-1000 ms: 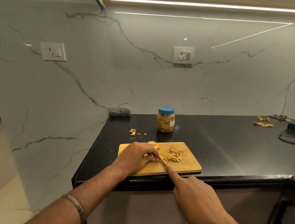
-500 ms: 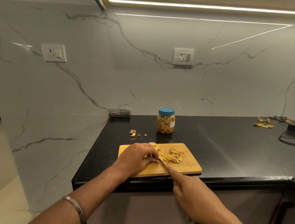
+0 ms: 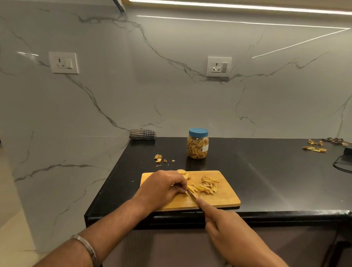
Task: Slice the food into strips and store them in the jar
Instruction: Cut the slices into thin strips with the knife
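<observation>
I am seeing pale yellow strips [image 3: 207,186] lying heaped mid-board on the wooden cutting board [image 3: 227,197], with the blue-lidded jar [image 3: 197,143] standing at 12 o'clock of it. My left hand [image 3: 162,189] is curling over a piece, pinning it. My right hand [image 3: 226,232] is gripping the knife [image 3: 191,196], forefinger lying along it.
</observation>
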